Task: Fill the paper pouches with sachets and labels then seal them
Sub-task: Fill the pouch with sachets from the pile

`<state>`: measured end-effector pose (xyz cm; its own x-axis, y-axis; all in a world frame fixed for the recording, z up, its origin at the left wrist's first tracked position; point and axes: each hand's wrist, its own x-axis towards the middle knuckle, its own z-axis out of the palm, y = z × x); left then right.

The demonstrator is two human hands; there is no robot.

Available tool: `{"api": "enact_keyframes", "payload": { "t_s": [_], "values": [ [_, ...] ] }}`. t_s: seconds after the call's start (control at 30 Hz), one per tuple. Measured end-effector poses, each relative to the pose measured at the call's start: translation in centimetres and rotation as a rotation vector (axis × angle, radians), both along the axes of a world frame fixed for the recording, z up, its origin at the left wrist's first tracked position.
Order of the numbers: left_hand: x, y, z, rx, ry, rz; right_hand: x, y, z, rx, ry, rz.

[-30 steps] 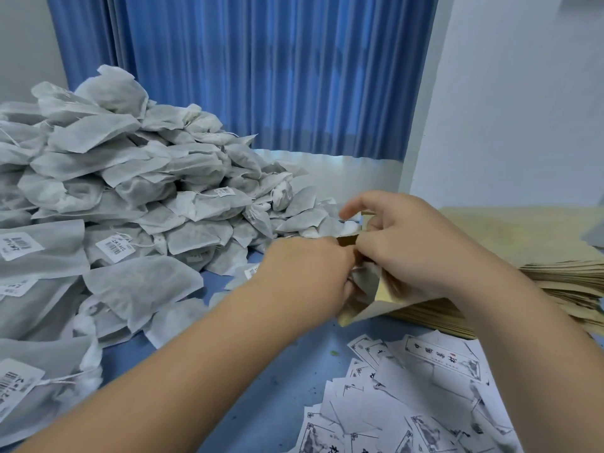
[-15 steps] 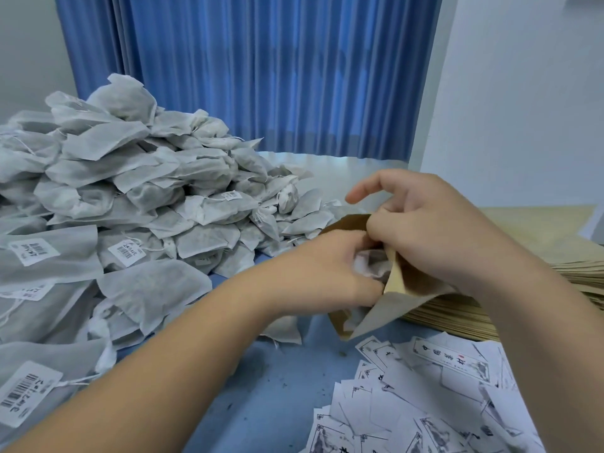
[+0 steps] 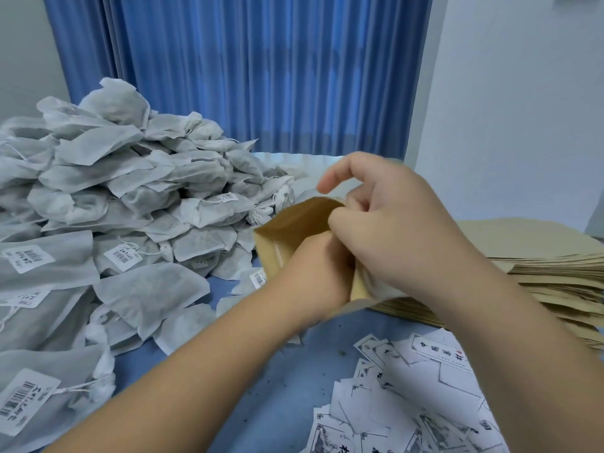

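1. The right hand (image 3: 392,230) pinches the upper rim of an open brown paper pouch (image 3: 287,227); its fingers curl onto the edge and the index finger is lifted clear.
2. The left hand (image 3: 313,279) is pushed into the pouch's mouth from below. Its fingers are hidden inside, so I cannot tell whether they grip anything.
3. The pouch hangs in the air between the two hands, above the blue counter (image 3: 261,403), with its inner wall showing just left of the left hand.
4. Something pale shows at the pouch's lower edge under the right hand, too blurred to name.
5. Left of the hands, a tall heap of white sachets (image 3: 130,197) lies on the counter, several with barcoded tags (image 3: 122,255) on strings.
6. Below the right hand, nearer the person, loose printed labels (image 3: 408,403) lie scattered and overlapping.
7. Right of the right hand sits a stack of flat pouches (image 3: 555,276), brown like the held one.
8. Beyond the hands hangs a blue curtain (image 3: 261,76), with a white wall (image 3: 523,109) to its right.
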<state>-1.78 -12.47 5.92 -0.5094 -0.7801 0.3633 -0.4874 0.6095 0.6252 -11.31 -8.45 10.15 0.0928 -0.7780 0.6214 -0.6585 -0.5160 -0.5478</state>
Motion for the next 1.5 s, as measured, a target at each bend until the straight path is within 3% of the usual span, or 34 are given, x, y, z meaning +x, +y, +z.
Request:
{"api": "enact_keyframes", "payload": {
  "t_s": [0.17,0.27,0.37,0.5,0.6,0.67,0.97,1.13,1.27,1.5],
  "values": [
    [1.4,0.1,1.4,0.153,0.189,-0.254,-2.3,-0.8,0.0,-0.094,0.098,-0.235],
    [3.8,-0.9,2.2,0.280,0.212,-0.288,-3.2,-1.2,-0.2,-0.078,0.131,-0.321],
    [6.4,-3.4,2.2,0.280,-0.101,-0.057,-3.8,-1.7,-0.7,-0.039,0.126,-0.365],
    [7.5,-5.8,-0.5,0.132,-0.888,0.291,-4.0,-2.2,-1.1,0.009,0.127,-0.371],
    [6.9,-6.5,-3.0,0.252,-0.996,0.289,-4.1,-2.3,-1.2,0.013,0.120,-0.361],
    [6.6,-6.9,-3.9,0.220,-1.013,0.251,-4.2,-2.5,-1.3,0.004,0.115,-0.363],
    [7.3,-4.3,1.4,0.070,-0.757,0.147,-5.0,-2.7,-1.1,0.014,0.062,-0.383],
    [6.7,0.0,4.9,-0.280,-0.468,0.008,-4.8,-2.6,-1.1,0.017,0.070,-0.364],
    [5.2,0.7,4.3,-0.569,-0.423,-0.046,-4.6,-2.3,-0.9,-0.001,0.051,-0.339],
    [2.4,-1.1,0.2,-0.693,-0.228,0.062,-3.3,-1.7,-0.4,-0.050,-0.007,-0.206]
  ]
}}
